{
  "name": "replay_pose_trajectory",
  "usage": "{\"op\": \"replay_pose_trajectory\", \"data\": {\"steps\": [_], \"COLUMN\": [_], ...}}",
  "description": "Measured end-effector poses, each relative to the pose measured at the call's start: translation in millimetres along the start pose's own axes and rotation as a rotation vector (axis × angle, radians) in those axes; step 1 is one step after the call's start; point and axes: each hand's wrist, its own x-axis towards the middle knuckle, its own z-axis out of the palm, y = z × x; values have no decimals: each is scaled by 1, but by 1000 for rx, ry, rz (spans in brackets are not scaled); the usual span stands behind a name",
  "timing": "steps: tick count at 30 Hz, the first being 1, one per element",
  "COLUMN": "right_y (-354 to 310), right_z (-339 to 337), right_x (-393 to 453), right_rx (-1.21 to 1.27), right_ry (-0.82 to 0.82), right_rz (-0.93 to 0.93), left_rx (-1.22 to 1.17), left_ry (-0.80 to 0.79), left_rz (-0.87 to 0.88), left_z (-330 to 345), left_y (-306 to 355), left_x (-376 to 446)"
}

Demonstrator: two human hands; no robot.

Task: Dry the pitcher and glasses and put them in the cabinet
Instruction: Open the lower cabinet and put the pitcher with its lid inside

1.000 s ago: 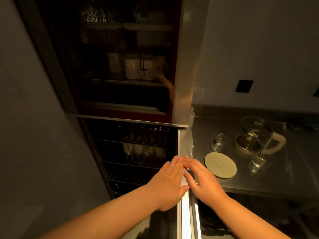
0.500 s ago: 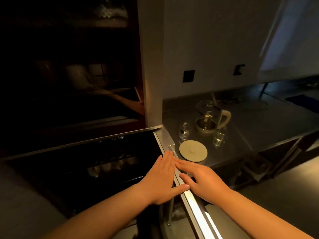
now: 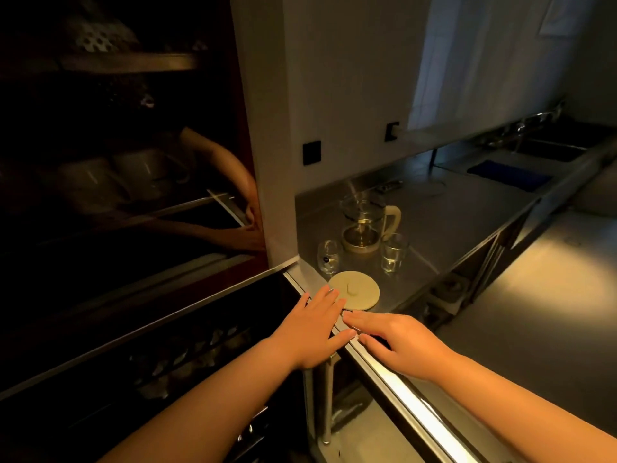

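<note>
Both hands lie flat and empty, fingers spread, at the desk's near left corner, and the pitcher stands upright ahead between two glasses, beyond the lid, nearer the right hand than the left hand.

I observe a dim kitchen lit warmly from low on the right, with a stainless steel counter running along a pale wall that carries two small black square plates. A tall dark glass-fronted unit occupies the left, its panes reflective and its shelves barely legible, and farther right along the counter I note a sink basin with a blue cloth beside it. Pale light falls across the upper wall, and the grey floor shows a bright patch.
</note>
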Motion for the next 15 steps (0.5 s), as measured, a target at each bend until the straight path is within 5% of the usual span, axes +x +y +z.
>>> {"op": "replay_pose_trajectory", "data": {"steps": [8, 15], "right_y": [23, 95], "right_z": [9, 11], "right_x": [30, 67], "right_rx": [-80, -142], "right_ry": [-50, -4], "right_rz": [-1, 185], "left_rx": [-50, -91], "left_ry": [-2, -45], "left_rz": [99, 100], "left_z": [-12, -25], "left_y": [-13, -35], "left_x": [37, 103]}}
